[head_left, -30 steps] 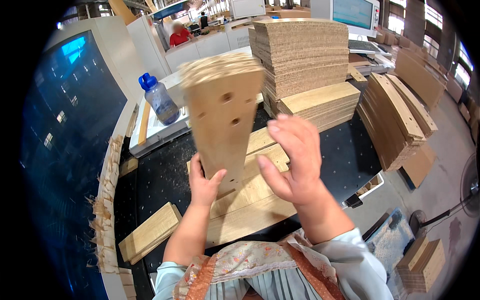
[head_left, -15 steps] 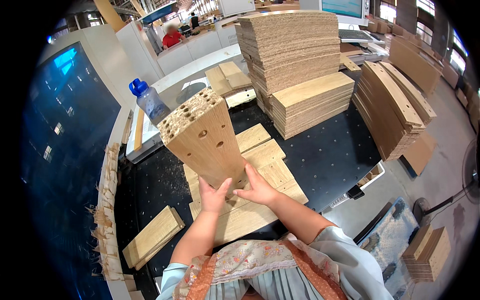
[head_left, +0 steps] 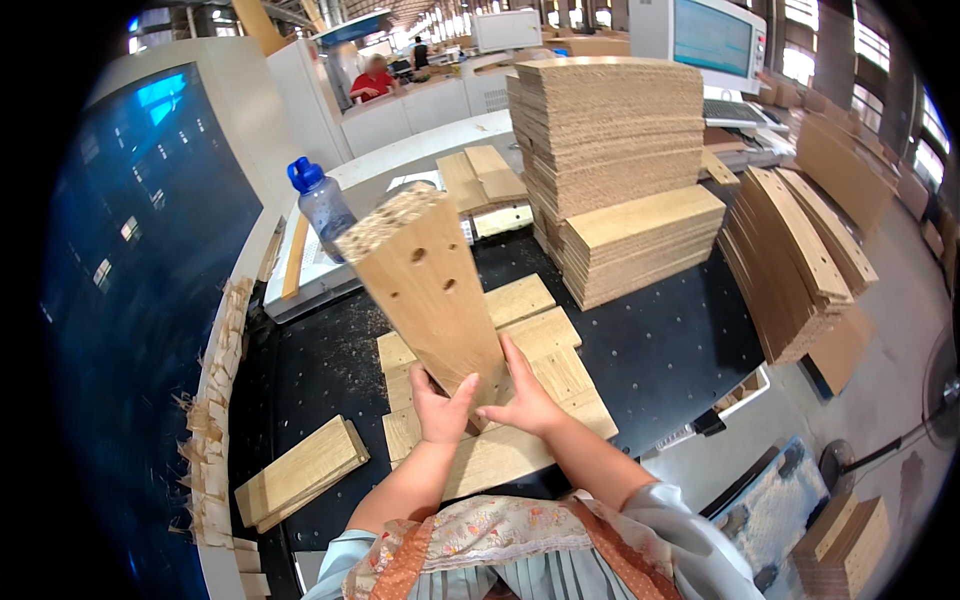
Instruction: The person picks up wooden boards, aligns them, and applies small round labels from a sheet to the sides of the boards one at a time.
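Gripping low, the left hand [head_left: 440, 410] and the right hand [head_left: 528, 400] pinch a tall bundle of boards [head_left: 432, 310] between them, thumbs on its near face, fingers along the sides. It stands steeply, the drilled top end tilted toward the far left corner, above the flat boards [head_left: 572, 383] laid out from the near edge of the black bench [head_left: 650, 345]. I can't tell whether its foot rests on them or hangs clear — the hands cover it.

With so much height above the grip, a slackened hand could let the top swing over toward the water bottle [head_left: 325, 212], past the far left corner. If the pieces aren't joined, uneven squeezing might let one slip out. A hard set-down could dent the flat boards or trap a fingertip. The tall stack [head_left: 612, 135] by the far edge looks well apart.
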Tool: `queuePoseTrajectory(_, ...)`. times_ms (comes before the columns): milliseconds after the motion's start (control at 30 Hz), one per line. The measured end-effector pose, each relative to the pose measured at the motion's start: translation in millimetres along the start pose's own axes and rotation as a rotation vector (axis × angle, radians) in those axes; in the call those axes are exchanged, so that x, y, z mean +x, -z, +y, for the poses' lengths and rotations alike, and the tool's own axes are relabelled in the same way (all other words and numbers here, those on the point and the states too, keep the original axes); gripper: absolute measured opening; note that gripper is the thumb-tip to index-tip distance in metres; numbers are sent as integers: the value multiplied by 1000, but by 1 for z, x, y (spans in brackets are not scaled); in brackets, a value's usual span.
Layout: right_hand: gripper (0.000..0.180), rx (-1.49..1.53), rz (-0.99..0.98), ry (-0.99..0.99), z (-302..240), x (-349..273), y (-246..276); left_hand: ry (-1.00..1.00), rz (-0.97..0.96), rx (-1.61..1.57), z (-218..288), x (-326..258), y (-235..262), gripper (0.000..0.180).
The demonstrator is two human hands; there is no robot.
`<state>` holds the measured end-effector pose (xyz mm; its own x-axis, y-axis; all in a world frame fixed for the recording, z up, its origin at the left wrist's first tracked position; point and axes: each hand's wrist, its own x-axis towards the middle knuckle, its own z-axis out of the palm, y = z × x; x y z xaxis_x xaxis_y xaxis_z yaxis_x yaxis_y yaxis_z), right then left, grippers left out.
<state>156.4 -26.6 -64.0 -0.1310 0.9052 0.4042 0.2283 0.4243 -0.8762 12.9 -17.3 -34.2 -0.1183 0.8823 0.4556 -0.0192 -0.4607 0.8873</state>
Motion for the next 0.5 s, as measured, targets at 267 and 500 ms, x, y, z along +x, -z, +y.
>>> queuePoseTrajectory(267,119,-420,148,19,-2,-13,-30,57,-8,145,-2,-3,-2,51)
queuePoseTrajectory(500,116,-523,192,-20,-29,-1,-19,158,157,-255,7,1,-20,53)
